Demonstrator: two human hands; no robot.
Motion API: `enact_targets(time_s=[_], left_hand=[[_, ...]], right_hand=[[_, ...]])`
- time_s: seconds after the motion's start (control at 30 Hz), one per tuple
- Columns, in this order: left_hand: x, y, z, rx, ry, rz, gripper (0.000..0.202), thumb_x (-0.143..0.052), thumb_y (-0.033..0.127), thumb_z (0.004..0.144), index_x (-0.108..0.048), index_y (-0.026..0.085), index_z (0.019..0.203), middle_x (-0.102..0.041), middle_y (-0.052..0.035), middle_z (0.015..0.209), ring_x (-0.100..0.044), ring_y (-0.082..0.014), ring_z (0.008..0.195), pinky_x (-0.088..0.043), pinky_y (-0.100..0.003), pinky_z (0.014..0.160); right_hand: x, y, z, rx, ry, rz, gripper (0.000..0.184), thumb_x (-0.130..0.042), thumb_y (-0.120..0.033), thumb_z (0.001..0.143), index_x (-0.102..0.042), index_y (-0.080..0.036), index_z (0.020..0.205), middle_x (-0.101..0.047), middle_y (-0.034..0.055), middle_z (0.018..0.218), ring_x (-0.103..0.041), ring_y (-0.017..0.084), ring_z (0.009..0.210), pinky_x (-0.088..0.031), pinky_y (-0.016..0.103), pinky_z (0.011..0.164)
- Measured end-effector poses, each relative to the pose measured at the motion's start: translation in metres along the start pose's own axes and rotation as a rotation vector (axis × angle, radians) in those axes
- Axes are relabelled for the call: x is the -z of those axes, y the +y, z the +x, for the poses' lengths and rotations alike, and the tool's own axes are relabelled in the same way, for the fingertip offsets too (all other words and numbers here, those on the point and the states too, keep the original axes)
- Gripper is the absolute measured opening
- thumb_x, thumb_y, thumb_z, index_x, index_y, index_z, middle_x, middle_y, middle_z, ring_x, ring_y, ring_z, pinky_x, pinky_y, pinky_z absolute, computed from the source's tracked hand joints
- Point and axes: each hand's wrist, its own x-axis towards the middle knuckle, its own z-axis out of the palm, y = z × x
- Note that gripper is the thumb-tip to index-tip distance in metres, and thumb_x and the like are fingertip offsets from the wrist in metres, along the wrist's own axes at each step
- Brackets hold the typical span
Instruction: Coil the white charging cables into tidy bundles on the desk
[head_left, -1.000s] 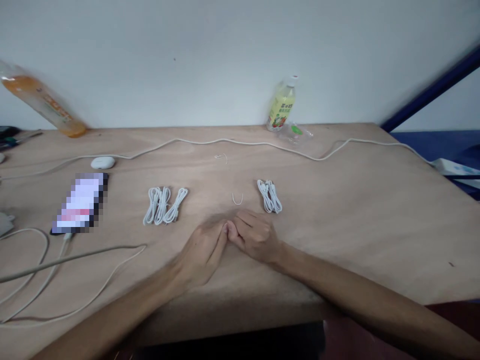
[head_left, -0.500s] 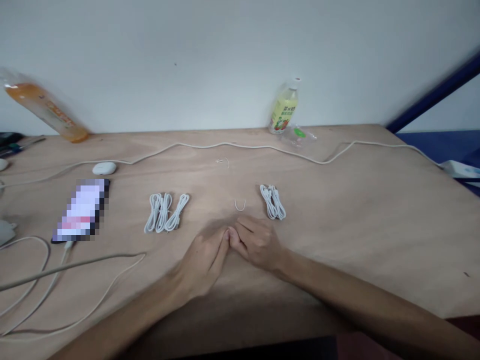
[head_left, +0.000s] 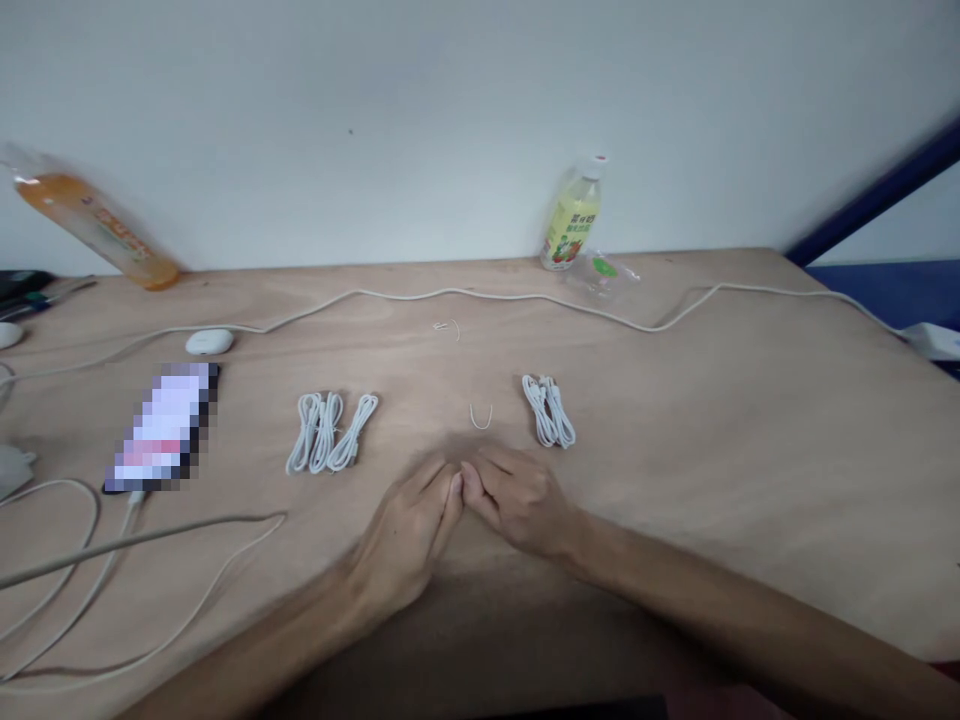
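The left hand (head_left: 405,530) and right hand (head_left: 525,500) are held together over the worktop (head_left: 697,430), fingers curled in, thumbs side by side; whether anything is gripped cannot be told. A bent white tie (head_left: 481,428) is seen just beyond, between three left-side cable coils (head_left: 324,433) and two right-side cable coils (head_left: 548,410).

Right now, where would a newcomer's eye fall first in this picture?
The left hand and right hand come first, close together, low in the middle. Beyond lie three white cable bundles at left and two bundles at right. An orange bottle stands out at back left.
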Motion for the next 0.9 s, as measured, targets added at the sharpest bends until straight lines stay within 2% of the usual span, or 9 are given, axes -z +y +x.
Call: enact_targets(time_s=[0.17,0.3,0.47,0.6,0.77,0.9], left_hand=[[-0.002,0.001,0.000,0.003,0.014,-0.057,0.035,-0.035,0.019,0.115,-0.053,0.022,0.085,-0.062,-0.0003,0.077,-0.060,-0.0167,0.067,-0.050,-0.030,0.065],[-0.002,0.001,0.000,0.051,0.024,-0.138,0.036,-0.036,0.020,0.114,-0.045,0.024,0.080,-0.058,0.0028,0.072,-0.053,-0.0147,0.061,-0.044,-0.028,0.061],[0.001,0.001,-0.002,0.070,-0.017,-0.231,0.036,-0.036,0.019,0.114,-0.044,0.024,0.080,-0.054,0.0045,0.071,-0.051,-0.0136,0.061,-0.042,-0.027,0.062],[0.000,0.000,-0.001,0.025,-0.008,-0.153,0.030,-0.036,0.018,0.115,-0.054,0.021,0.092,-0.062,-0.0007,0.084,-0.061,-0.0174,0.074,-0.049,-0.030,0.072],[0.001,-0.004,0.003,-0.059,-0.034,0.009,0.032,-0.030,0.021,0.117,-0.051,0.022,0.092,-0.062,-0.0021,0.084,-0.058,-0.0191,0.071,-0.048,-0.032,0.065],[0.004,-0.004,0.003,-0.110,-0.064,0.188,0.031,-0.029,0.023,0.118,-0.055,0.020,0.100,-0.067,-0.0059,0.090,-0.065,-0.0227,0.078,-0.053,-0.035,0.070]], right_hand=[[0.000,-0.002,0.001,0.004,0.016,0.005,0.051,-0.039,-0.015,0.115,-0.060,-0.021,0.069,-0.057,-0.0011,0.059,-0.047,0.014,0.053,-0.041,0.030,0.053],[0.002,-0.004,0.004,0.008,0.026,-0.070,0.047,-0.043,-0.014,0.112,-0.058,-0.022,0.069,-0.056,-0.0009,0.061,-0.049,0.015,0.056,-0.040,0.031,0.056],[0.003,-0.004,0.002,0.007,0.039,-0.056,0.042,-0.047,-0.012,0.109,-0.055,-0.024,0.069,-0.055,-0.0016,0.061,-0.049,0.016,0.056,-0.037,0.032,0.055],[0.001,-0.002,0.003,-0.062,0.057,0.001,0.042,-0.045,-0.009,0.109,-0.052,-0.024,0.070,-0.054,-0.0020,0.060,-0.047,0.014,0.054,-0.036,0.032,0.054],[0.000,0.004,0.007,-0.090,0.057,0.050,0.043,-0.044,-0.009,0.109,-0.050,-0.025,0.070,-0.053,-0.0032,0.058,-0.046,0.013,0.052,-0.036,0.030,0.054],[0.004,0.010,0.013,-0.079,0.023,0.066,0.046,-0.043,-0.012,0.111,-0.047,-0.025,0.067,-0.052,-0.0035,0.056,-0.042,0.013,0.050,-0.034,0.030,0.052]])
